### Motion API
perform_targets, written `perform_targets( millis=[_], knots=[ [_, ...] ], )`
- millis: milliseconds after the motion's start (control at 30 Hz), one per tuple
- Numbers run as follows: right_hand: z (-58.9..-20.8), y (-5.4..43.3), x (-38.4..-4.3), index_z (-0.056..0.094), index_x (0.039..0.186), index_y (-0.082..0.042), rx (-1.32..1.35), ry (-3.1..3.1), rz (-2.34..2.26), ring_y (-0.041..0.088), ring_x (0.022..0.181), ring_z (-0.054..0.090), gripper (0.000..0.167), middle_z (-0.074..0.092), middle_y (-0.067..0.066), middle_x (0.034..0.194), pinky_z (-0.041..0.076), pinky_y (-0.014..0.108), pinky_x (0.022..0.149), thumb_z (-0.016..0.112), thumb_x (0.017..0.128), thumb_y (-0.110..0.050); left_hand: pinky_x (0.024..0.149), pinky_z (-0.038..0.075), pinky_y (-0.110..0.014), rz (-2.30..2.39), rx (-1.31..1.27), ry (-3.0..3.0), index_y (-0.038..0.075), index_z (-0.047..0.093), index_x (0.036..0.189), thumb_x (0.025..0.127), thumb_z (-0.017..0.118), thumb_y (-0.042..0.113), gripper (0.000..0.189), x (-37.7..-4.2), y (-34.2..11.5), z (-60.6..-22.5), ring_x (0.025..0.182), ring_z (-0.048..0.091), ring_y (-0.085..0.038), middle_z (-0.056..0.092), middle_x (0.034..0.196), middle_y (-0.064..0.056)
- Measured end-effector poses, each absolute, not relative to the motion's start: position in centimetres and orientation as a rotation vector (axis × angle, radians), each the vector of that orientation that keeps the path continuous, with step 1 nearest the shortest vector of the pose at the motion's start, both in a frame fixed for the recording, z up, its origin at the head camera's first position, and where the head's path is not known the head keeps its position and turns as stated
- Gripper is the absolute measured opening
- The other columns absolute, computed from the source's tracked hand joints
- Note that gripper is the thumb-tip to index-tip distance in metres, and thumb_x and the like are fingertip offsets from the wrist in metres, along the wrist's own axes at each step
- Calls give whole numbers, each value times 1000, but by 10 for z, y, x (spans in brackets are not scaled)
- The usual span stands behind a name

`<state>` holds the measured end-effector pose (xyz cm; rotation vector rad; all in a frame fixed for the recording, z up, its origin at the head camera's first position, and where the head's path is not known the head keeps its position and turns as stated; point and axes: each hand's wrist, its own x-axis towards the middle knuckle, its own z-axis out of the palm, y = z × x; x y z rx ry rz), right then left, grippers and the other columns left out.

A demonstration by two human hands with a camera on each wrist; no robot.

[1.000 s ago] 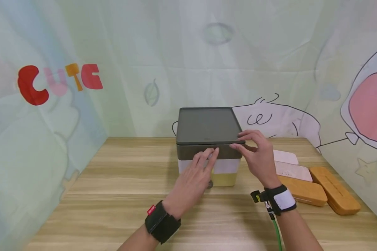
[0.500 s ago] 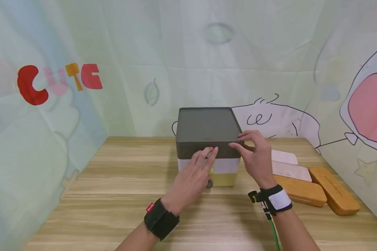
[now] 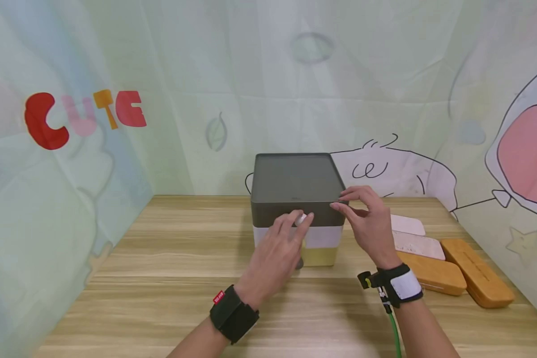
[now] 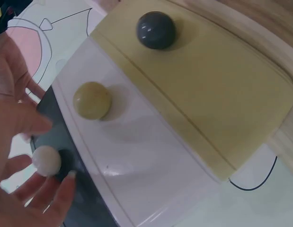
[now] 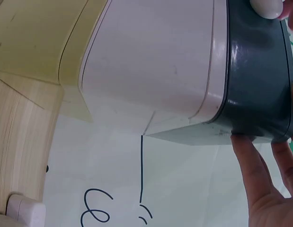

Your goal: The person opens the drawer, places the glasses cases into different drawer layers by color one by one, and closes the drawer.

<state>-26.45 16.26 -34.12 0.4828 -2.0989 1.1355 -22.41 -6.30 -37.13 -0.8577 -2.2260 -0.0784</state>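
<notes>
A small drawer box (image 3: 297, 176) has a dark grey top drawer (image 3: 266, 214), a white middle drawer (image 4: 141, 156) and a yellow bottom drawer (image 4: 208, 94). Each front carries a round knob. My left hand (image 3: 273, 258) is at the top drawer, fingers spread around its white knob (image 4: 46, 161), thumb side apart from it. The yellow knob (image 4: 92, 100) and dark grey knob (image 4: 156, 30) lie below. At the box's upper right front corner, my right hand (image 3: 370, 223) holds on with curled fingers; two fingertips touch the dark side in the right wrist view.
Right of the box, two orange-brown cases (image 3: 476, 273) and two pale cases (image 3: 417, 243) lie on the wooden table (image 3: 183, 258). A printed curtain (image 3: 197, 99) hangs behind and at both sides. A green cable (image 3: 395, 328) trails from the right wristband.
The dark gap beneath the box's top front edge is no longer seen. My left fingers have parted a little, showing more of the white knob. The right hand stays at the corner.
</notes>
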Motion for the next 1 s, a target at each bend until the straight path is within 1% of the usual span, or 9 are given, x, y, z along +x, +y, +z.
perform_targets(
  millis=[100,233,333,400,500,600,767,833,1000],
  knots=[
    [-341,167,-265,74,98,-6,500,-2112,1135,11,107,64,10,70,6,112,61,38,80,76,89,-11,93,54,-28,-116,-836,-2139,6,56,137,87,77,12,54,-225,-60,-374,115,57,-25,57,131,-13],
    [-339,172,-267,76,102,-8,529,-2126,1156,19,114,64,12,68,7,121,59,21,79,74,92,-13,75,54,-22,-168,-845,-2078,6,69,112,83,77,3,30,-224,-56,-381,92,61,-18,64,110,-7],
    [-337,175,-267,77,107,-8,527,-2136,1194,26,122,62,16,66,9,129,51,7,79,74,92,-14,69,55,-22,-146,-840,-2112,7,73,104,85,78,4,20,-223,-52,-387,89,63,-16,67,106,-4],
    [-337,176,-266,78,108,-7,519,-2145,1214,28,126,60,18,64,9,132,50,5,78,75,91,-14,69,57,-22,-113,-827,-2151,9,74,105,86,79,7,20,-221,-51,-391,93,65,-16,68,107,-3],
    [-337,177,-265,78,107,-7,506,-2166,1225,27,127,60,19,65,9,132,50,6,78,76,91,-16,69,59,-24,-77,-803,-2191,10,73,106,86,80,8,21,-219,-49,-396,98,66,-18,69,112,-3],
    [-338,177,-265,78,106,-6,508,-2168,1235,27,126,60,18,65,9,131,51,7,78,77,90,-15,69,60,-25,-70,-782,-2206,11,74,108,85,81,8,24,-218,-49,-399,99,67,-20,69,114,-4],
    [-338,176,-264,78,105,-5,514,-2155,1235,27,125,60,18,65,10,131,50,6,78,78,88,-11,63,59,-25,-56,-761,-2218,11,72,115,84,82,10,33,-220,-50,-403,97,68,-21,66,116,-6],
    [-338,176,-264,78,105,-4,521,-2151,1234,28,124,60,18,64,11,130,50,6,79,78,87,-9,66,60,-25,-64,-772,-2226,10,71,117,83,82,7,35,-222,-51,-404,97,67,-21,65,116,-7],
    [-337,175,-264,78,104,-4,523,-2145,1224,30,123,61,17,65,12,130,51,7,79,78,87,-8,80,59,-26,-100,-821,-2232,7,69,117,83,78,-4,37,-227,-53,-405,99,66,-22,63,117,-8]
  ],
)
